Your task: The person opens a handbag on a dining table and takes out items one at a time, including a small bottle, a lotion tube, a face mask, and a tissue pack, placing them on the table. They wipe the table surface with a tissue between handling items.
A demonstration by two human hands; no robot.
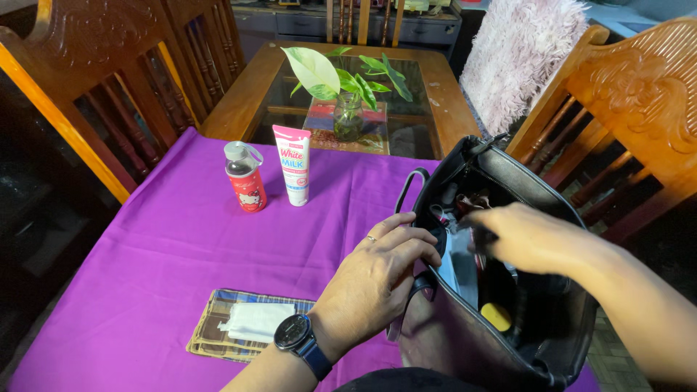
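A black handbag stands open at the near right of the purple cloth. My left hand, with a ring and a dark wristwatch, grips the bag's near rim and holds it open. My right hand reaches into the bag's mouth, blurred; its fingertips are among the contents and I cannot tell whether it holds anything. Inside the bag a yellow object and other small items show.
A small red bottle with a clear cap and a white and pink tube stand upright on the cloth. A plaid cloth with a white tissue lies near me. A leafy plant in a glass jar sits on the glass-topped table. Wooden chairs flank both sides.
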